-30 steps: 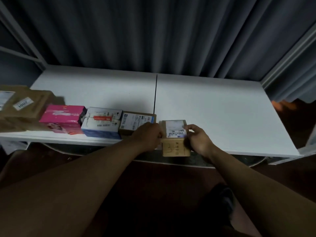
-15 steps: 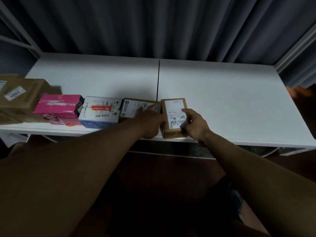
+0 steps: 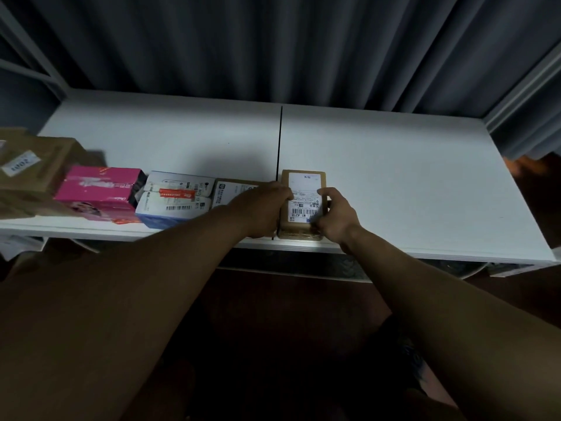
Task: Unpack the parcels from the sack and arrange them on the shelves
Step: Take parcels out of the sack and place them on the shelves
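A small brown cardboard parcel (image 3: 303, 189) with a white barcode label lies flat near the front edge of the white shelf (image 3: 394, 177), just right of the shelf's centre seam. My left hand (image 3: 261, 208) grips its left side and my right hand (image 3: 335, 217) grips its right side, thumb on the label. Left of it runs a row of parcels: a flat brown one (image 3: 232, 191) partly under my left hand, a white and blue box (image 3: 174, 199), a pink box (image 3: 101, 189) and a large brown carton (image 3: 33, 168). No sack is in view.
Grey curtains (image 3: 273, 47) hang behind the shelf. Metal uprights stand at the left (image 3: 27, 38) and right (image 3: 522, 92) ends. The right half of the shelf holds nothing. Below the shelf the floor is dark.
The small brown parcel went from hanging at the shelf's front edge to lying flat on the shelf, beside the row. Both hands stayed on its sides.
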